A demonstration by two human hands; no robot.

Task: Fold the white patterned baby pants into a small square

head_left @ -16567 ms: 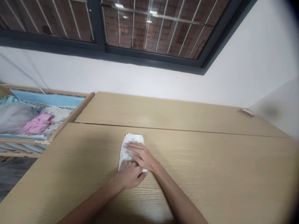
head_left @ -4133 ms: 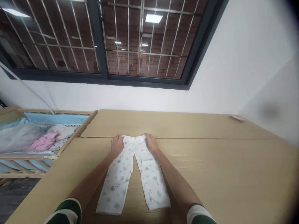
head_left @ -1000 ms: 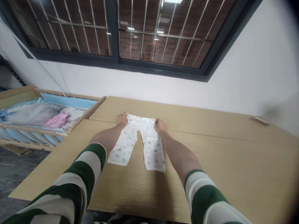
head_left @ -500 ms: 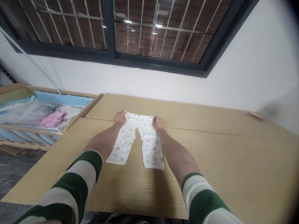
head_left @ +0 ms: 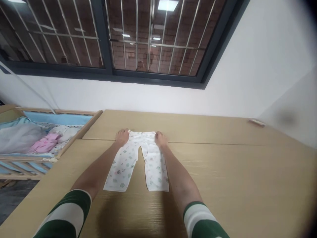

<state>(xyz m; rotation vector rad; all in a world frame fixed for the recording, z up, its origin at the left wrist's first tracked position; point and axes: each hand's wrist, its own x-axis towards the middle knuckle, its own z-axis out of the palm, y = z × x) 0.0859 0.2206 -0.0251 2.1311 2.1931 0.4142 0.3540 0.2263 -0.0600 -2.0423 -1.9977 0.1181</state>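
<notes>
A pair of small white baby pants [head_left: 128, 162] with a pale green and pink print lies spread flat, waistband away from me and legs toward me. My left hand [head_left: 122, 137] is closed on the left end of the waistband. At the right end, my right hand [head_left: 160, 138] pinches the other corner of it. Between the two hands the waistband runs nearly straight. The legs are parted, and the tan tabletop [head_left: 210, 178] shows between them.
To the left stands a wooden crib [head_left: 92, 122] with blue lining, holding a pink cloth [head_left: 46, 143] and pale bedding. A white wall [head_left: 223, 102] and a barred window [head_left: 158, 77] rise behind the table. A small whitish object [head_left: 257, 122] lies at the far right edge.
The view has tilted up and shifted, so everything appears lower and more to the left. Both hands still hold the waistband, and the pants keep their spread shape.
</notes>
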